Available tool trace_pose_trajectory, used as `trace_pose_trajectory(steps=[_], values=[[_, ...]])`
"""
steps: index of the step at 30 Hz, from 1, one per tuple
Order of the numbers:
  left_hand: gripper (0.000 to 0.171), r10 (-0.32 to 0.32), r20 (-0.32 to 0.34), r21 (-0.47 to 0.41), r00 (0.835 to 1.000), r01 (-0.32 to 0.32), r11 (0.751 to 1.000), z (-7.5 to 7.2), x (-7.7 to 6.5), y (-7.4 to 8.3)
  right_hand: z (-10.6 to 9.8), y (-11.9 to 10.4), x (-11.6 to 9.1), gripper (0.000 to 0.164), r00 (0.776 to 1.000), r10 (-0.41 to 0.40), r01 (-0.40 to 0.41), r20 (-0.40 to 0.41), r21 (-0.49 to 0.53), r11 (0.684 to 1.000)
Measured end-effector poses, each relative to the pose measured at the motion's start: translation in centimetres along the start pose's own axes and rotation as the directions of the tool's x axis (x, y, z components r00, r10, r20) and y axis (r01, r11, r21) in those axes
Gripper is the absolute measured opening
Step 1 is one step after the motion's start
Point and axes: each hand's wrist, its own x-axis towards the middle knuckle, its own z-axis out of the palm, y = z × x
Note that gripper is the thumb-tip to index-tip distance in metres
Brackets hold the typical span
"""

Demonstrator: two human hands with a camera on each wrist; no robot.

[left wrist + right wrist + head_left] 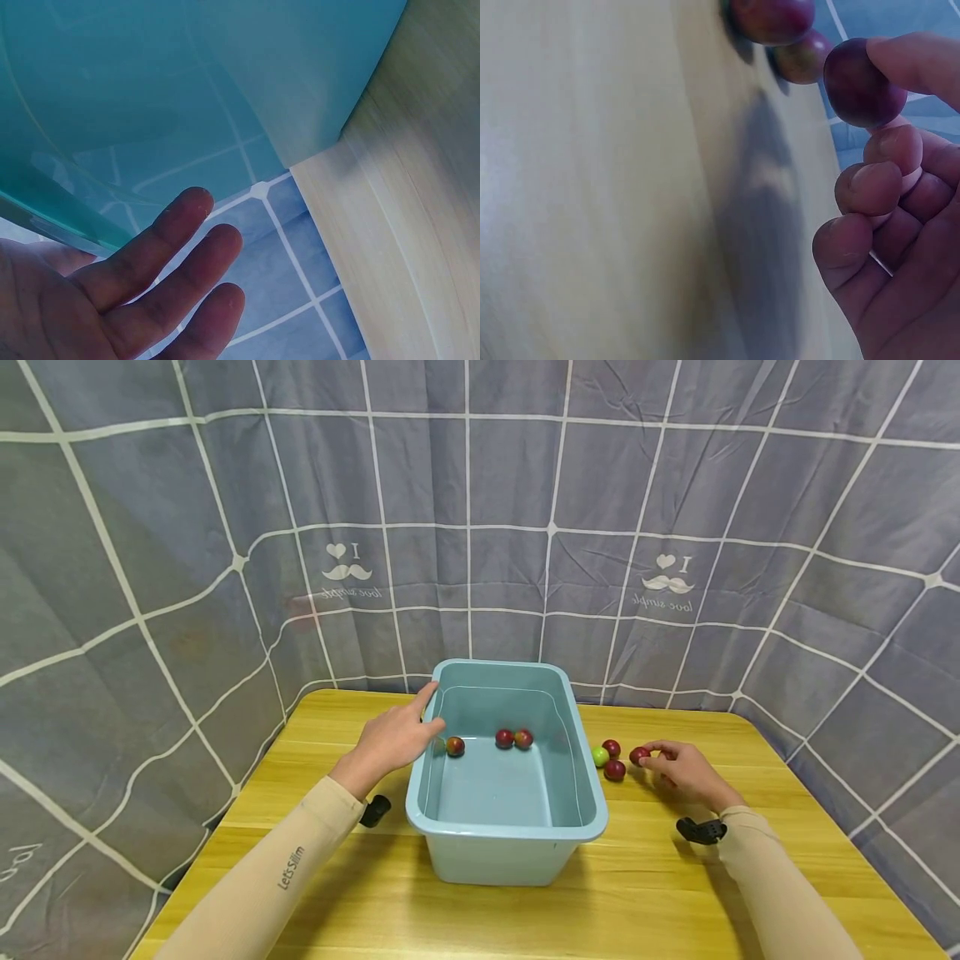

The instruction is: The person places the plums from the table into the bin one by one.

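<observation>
A light blue plastic basin (506,832) stands on the table, with a plum (455,746) near its left wall and two dark red plums (504,739) side by side farther in. My left hand (397,735) rests on the basin's left rim, index finger stretched along it and thumb over the inside. In the left wrist view the other fingers (184,274) extend loosely outside the wall. To the basin's right, my right hand (686,770) pinches a dark red plum (862,84) between thumb and fingertips. Beside it lie two red plums (614,770) and a green fruit (600,757).
The yellow wood-grain table (645,877) ends at a grey-blue checked curtain (510,568) that hangs behind and along both sides. A black wrist strap (701,831) shows under the right wrist, and a black piece (375,811) under the left.
</observation>
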Motion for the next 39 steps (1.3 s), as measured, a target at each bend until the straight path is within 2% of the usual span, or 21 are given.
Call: trace_pose_trajectory(steps=[5,25,34,39], values=[[0.075,-0.002,0.0,-0.003,1.0,0.002,1.0,-0.1,-0.1,0.0,-0.5,-0.8,-0.2,0.055,1.0,-0.023,0.023,0.0,0.023,0.999],[0.075,-0.005,0.004,-0.008,1.0,0.005,1.0,0.0,0.2,-0.1,-2.4,-4.0,0.3,0.053,0.997,-0.073,0.073,0.023,-0.022,0.997],[0.075,-0.002,0.007,-0.01,1.0,0.002,1.0,-0.1,0.3,-0.2,-2.9,-6.1,0.3,0.051,0.989,-0.142,0.143,0.034,-0.024,0.989],[0.075,-0.001,0.007,-0.009,1.0,0.001,1.0,-0.1,0.2,-0.1,-3.0,-7.1,0.5,0.05,0.983,-0.176,0.179,0.05,-0.069,0.981]])
